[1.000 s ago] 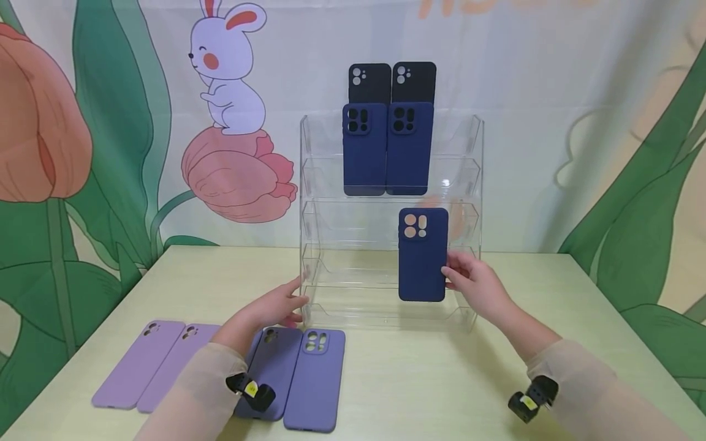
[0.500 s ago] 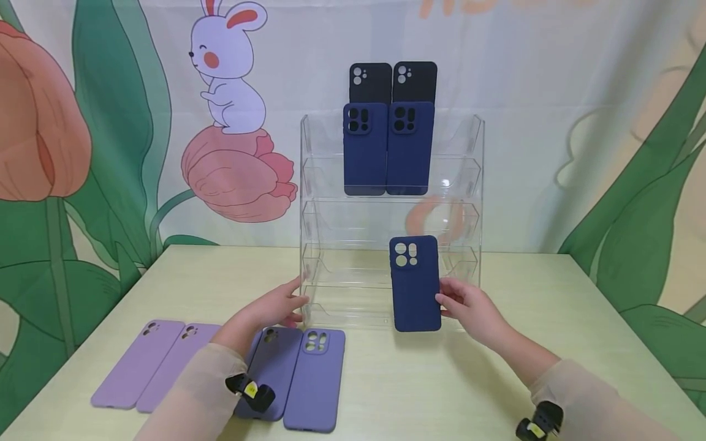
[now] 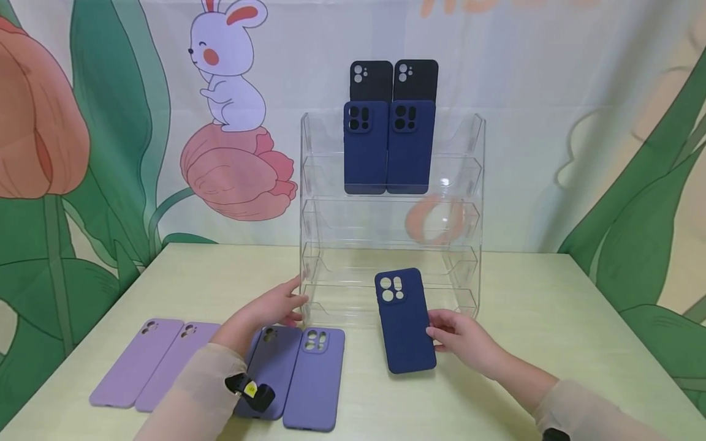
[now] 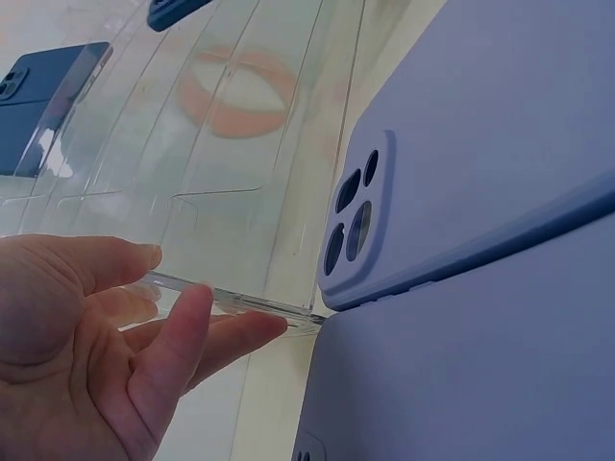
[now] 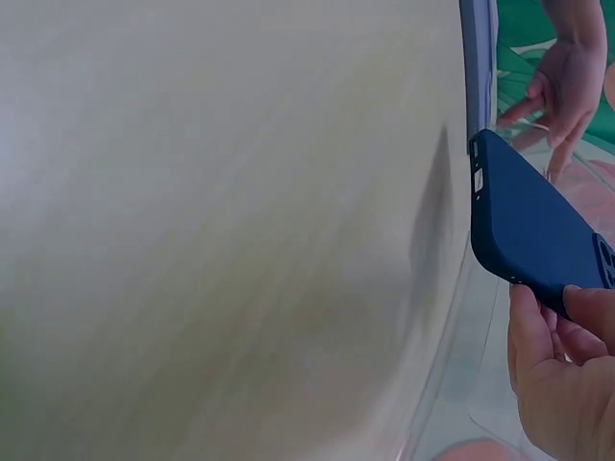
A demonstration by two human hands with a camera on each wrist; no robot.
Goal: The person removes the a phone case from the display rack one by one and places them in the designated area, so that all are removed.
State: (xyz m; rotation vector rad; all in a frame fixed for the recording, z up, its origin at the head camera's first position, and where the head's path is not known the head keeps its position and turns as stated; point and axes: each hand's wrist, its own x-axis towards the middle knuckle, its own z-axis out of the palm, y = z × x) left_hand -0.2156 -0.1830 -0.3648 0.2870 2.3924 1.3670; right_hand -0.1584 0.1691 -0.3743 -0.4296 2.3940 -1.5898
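Observation:
In the head view my right hand (image 3: 466,343) pinches a dark blue phone case (image 3: 406,334) by its right edge. The case hangs slightly tilted above the table, in front of a clear acrylic display rack (image 3: 336,223). From the right wrist view, thumb and fingers grip the edge of that case (image 5: 543,226). My left hand (image 3: 277,305) holds the rack's left side low down; its thumb and fingers lie on either side of the clear panel (image 4: 231,299) in the left wrist view. Two more dark blue cases (image 3: 365,156) stand side by side on an upper tier.
Two black phone cases (image 3: 372,79) stand on the tier behind the blue ones. Light purple cases (image 3: 138,361) lie at the table's left. Bluish purple cases (image 3: 314,392) lie nearer the middle, partly under my left forearm. A printed cloth (image 3: 529,153) hangs behind the table.
My right hand has brought the dark blue case down, slightly left and toward me, away from the rack's front, and the case has tilted. My left hand stays on the rack.

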